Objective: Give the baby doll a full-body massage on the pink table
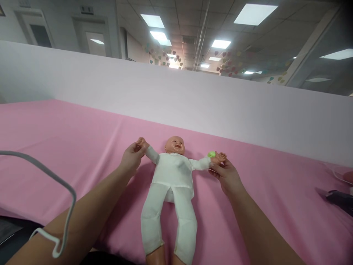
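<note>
A baby doll in a white cloth suit lies on its back, head away from me, both arms spread to the sides. My left hand is closed round the doll's hand on the left and lifts that arm off the surface. On the other side my right hand grips the doll's other hand from below, fingers bent around its wrist. A small bright green round object shows just behind that wrist; what it is I cannot tell. The doll's feet run out of the bottom of the view.
Pink cloth covers the surface under the doll. Behind it rises a low white partition. A grey-white cable or bent tube arcs in front at the left. At the right edge lie a black object and something clear.
</note>
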`<state>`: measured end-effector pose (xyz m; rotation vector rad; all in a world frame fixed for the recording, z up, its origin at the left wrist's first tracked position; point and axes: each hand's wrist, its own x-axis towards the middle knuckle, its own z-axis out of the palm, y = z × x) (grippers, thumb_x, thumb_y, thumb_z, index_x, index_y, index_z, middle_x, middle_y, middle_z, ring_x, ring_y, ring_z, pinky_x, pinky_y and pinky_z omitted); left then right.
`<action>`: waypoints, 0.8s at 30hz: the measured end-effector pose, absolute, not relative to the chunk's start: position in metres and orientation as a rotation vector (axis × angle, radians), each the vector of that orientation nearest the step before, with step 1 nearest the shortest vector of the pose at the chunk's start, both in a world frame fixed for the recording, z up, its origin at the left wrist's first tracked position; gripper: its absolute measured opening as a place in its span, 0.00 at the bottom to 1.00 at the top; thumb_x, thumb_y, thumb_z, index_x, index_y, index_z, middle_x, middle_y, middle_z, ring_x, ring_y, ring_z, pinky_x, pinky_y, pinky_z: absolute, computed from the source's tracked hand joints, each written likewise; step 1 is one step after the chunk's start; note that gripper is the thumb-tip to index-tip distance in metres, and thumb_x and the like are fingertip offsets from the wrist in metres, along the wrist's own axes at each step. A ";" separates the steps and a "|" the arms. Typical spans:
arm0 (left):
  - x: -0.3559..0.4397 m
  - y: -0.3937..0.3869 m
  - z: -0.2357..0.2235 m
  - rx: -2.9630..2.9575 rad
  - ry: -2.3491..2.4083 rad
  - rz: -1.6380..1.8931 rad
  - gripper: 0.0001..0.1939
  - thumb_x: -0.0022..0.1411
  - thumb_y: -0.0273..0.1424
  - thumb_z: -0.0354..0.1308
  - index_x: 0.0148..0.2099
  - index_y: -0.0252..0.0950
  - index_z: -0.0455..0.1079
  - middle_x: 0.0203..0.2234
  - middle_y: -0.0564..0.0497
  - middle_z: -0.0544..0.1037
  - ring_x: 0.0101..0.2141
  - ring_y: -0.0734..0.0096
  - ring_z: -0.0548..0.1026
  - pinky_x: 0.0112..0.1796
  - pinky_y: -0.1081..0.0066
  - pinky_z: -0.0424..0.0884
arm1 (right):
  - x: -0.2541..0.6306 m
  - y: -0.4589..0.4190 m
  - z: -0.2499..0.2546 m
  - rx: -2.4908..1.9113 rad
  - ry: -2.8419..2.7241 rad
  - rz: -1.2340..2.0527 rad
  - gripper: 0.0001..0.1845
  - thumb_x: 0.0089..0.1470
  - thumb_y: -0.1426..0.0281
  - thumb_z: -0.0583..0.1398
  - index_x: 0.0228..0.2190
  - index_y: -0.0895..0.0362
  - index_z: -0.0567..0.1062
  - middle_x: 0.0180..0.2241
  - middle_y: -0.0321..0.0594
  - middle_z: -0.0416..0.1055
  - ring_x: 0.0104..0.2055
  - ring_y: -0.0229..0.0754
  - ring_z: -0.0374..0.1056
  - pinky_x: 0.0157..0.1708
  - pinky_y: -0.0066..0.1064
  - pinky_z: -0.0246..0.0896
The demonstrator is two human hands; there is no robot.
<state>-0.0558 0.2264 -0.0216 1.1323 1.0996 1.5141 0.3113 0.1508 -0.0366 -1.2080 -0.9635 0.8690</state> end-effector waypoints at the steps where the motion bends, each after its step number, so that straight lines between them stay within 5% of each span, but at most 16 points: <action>1: -0.050 0.219 -0.019 1.261 1.080 1.501 0.16 0.62 0.40 0.68 0.48 0.38 0.77 0.48 0.45 0.82 0.52 0.58 0.78 0.54 0.62 0.74 | 0.301 0.146 -0.032 -1.235 -1.062 0.787 0.31 0.48 0.63 0.72 0.54 0.51 0.75 0.53 0.43 0.78 0.51 0.50 0.76 0.51 0.46 0.76; 6: -0.025 0.189 -0.015 1.998 1.136 1.235 0.14 0.66 0.39 0.63 0.53 0.45 0.78 0.48 0.51 0.83 0.49 0.59 0.79 0.52 0.62 0.73 | 0.253 0.124 -0.025 -1.246 -1.715 0.263 0.15 0.56 0.68 0.65 0.46 0.50 0.79 0.46 0.40 0.80 0.46 0.48 0.76 0.49 0.46 0.74; 11: -0.019 0.184 -0.021 2.528 1.054 1.054 0.16 0.69 0.33 0.58 0.56 0.42 0.78 0.52 0.47 0.81 0.53 0.58 0.78 0.53 0.62 0.73 | 0.234 0.119 -0.030 -1.146 -2.107 -0.128 0.17 0.59 0.75 0.60 0.49 0.51 0.79 0.47 0.44 0.78 0.50 0.50 0.73 0.49 0.45 0.73; 24: -0.019 0.181 -0.017 2.611 1.035 0.970 0.15 0.69 0.29 0.55 0.55 0.43 0.76 0.53 0.48 0.81 0.54 0.58 0.77 0.53 0.61 0.73 | 0.229 0.118 -0.034 -1.168 -2.163 -0.217 0.20 0.58 0.78 0.58 0.49 0.51 0.77 0.48 0.45 0.77 0.50 0.53 0.71 0.50 0.47 0.73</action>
